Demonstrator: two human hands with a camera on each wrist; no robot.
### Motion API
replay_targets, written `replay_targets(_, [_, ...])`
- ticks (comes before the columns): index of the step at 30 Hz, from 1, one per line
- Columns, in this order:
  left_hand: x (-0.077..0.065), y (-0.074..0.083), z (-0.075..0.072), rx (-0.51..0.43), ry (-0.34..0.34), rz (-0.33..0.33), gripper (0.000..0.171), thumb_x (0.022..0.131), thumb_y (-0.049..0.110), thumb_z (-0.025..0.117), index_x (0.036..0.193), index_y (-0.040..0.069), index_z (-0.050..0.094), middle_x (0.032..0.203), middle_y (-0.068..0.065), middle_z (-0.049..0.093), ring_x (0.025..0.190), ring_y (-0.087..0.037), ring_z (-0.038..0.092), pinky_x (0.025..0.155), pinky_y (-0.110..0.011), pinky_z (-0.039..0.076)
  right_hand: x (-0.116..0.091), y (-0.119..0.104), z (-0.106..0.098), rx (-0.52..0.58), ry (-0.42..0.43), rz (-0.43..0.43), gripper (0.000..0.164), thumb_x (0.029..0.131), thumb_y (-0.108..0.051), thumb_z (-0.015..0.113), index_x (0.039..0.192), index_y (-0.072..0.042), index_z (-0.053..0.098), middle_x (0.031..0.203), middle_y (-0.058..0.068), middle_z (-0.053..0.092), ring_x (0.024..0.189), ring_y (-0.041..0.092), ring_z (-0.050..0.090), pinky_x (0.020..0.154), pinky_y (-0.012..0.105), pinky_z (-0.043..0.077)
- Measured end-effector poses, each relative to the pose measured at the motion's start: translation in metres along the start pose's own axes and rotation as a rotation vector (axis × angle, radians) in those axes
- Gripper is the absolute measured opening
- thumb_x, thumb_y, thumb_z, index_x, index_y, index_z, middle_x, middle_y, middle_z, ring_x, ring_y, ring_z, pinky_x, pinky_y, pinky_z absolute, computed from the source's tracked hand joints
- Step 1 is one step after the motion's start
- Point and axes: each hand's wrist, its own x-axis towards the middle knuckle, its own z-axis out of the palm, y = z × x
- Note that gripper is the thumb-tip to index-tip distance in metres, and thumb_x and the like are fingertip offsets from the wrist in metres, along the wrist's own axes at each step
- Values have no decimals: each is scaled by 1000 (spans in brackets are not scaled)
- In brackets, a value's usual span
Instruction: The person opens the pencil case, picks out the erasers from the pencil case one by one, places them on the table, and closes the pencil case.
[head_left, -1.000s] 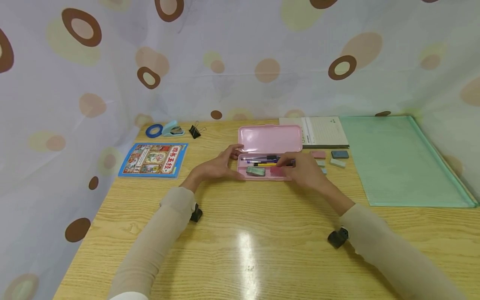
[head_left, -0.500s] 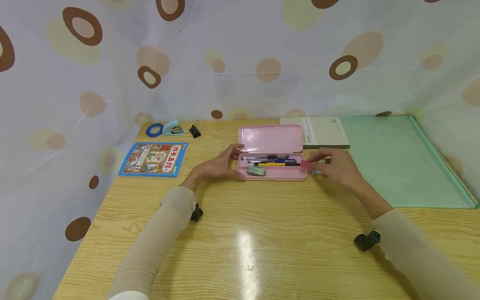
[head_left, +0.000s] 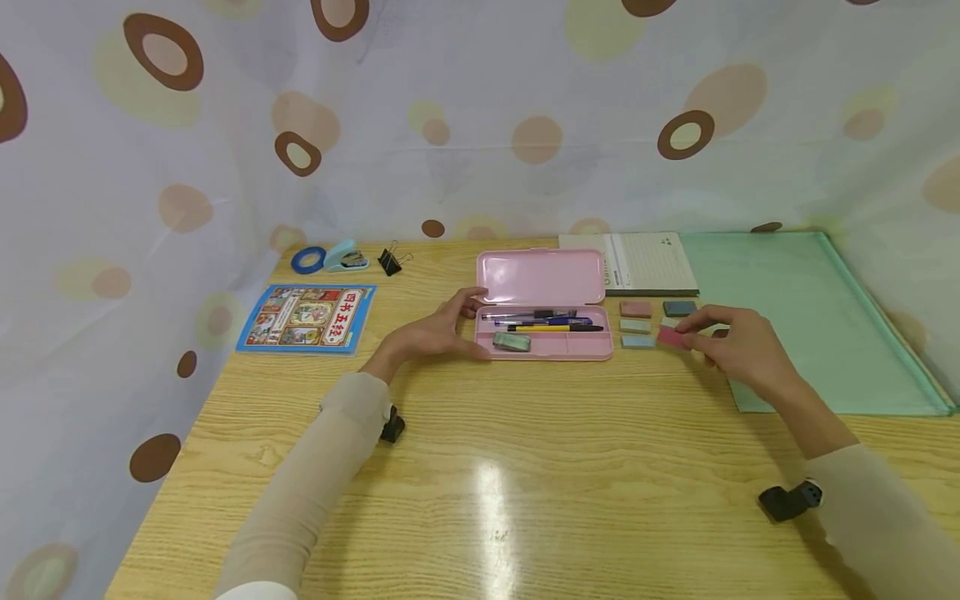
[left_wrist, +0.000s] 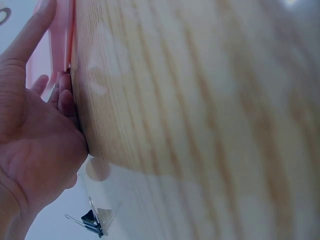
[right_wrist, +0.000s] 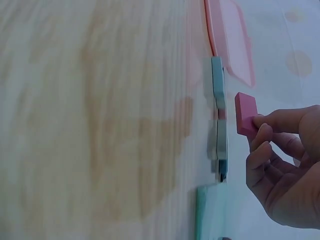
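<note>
My left hand (head_left: pixel 433 335) holds the left end of an open pink pencil case (head_left: pixel 590 347), thumb at its front corner and fingers at the back. In the left wrist view the fingers rest against the case (left_wrist: pixel 60 37). Inside it lie several pens (head_left: pixel 542 323) and a green-and-white eraser (head_left: pixel 512 342). To the right of the case, my right hand (head_left: pixel 738 348) pinches a pink eraser (right_wrist: pixel 245 113) between thumb and fingertips. The eraser is held above the table near a group of small blocks, including a red one (head_left: pixel 635 309) and a light blue one (head_left: pixel 637 342).
A dark blue block (head_left: pixel 679 308) and pale ones (head_left: pixel 635 326) lie beside the right hand. Behind is a notebook (head_left: pixel 652 262); a green mesh pouch (head_left: pixel 817 325) lies right. On the left are a booklet (head_left: pixel 307 320), blue tape (head_left: pixel 308 261), a stapler (head_left: pixel 347 257) and a binder clip (head_left: pixel 391 262).
My right hand has lifted the pink eraser out of the pencil case's front compartment and carried it right, past the case to the small blocks. The left hand has stayed in place.
</note>
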Motion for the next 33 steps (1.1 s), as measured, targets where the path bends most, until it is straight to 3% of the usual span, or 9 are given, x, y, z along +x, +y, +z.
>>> replay_targets(8, [-1, 3, -1, -4, 0, -9, 104, 83, 29, 89, 162, 26, 22, 151, -5, 38, 140, -23, 36, 121, -43, 30, -3, 17, -8, -30, -34, 14, 24, 104, -21, 65, 117, -2, 72, 117, 20, 63, 55, 17, 51, 48, 32, 41])
replay_targets(11, [0, 3, -1, -1, 1, -6, 103, 83, 29, 89, 162, 26, 23, 151, -4, 38, 139, -22, 36, 121, -42, 30, -3, 17, -9, -39, -51, 18, 22, 104, -20, 65, 116, -3, 72, 91, 15, 66, 51, 16, 46, 47, 32, 39])
replay_targets(13, [1, 2, -1, 1, -1, -2, 104, 83, 29, 89, 162, 26, 22, 151, -5, 38, 139, -23, 36, 121, -43, 30, -2, 15, -9, -55, -57, 23, 20, 104, -20, 65, 115, -5, 72, 71, 8, 59, 49, 15, 43, 46, 32, 37])
replay_targets(16, [1, 2, -1, 1, -2, 1, 104, 83, 28, 89, 162, 25, 22, 152, -5, 38, 139, -23, 36, 121, -43, 30, 0, 12, -8, -61, -67, 27, 20, 103, -21, 65, 114, -6, 72, 57, 2, 50, 47, 15, 40, 46, 32, 37])
replay_targets(26, [0, 2, 0, 1, -5, -4, 104, 83, 29, 89, 162, 25, 22, 153, -5, 37, 140, -23, 35, 121, -44, 30, 8, 10, -4, -87, -75, 37, 20, 103, -17, 64, 116, -3, 72, 78, 9, 66, 55, 16, 48, 51, 32, 41])
replay_targets(33, [0, 2, 0, 6, 2, -1, 104, 83, 29, 89, 162, 24, 23, 151, -5, 38, 139, -22, 36, 121, -42, 30, 10, 13, -3, -93, -38, 13, 27, 106, -27, 61, 117, -5, 72, 92, 13, 70, 67, 21, 59, 54, 32, 45])
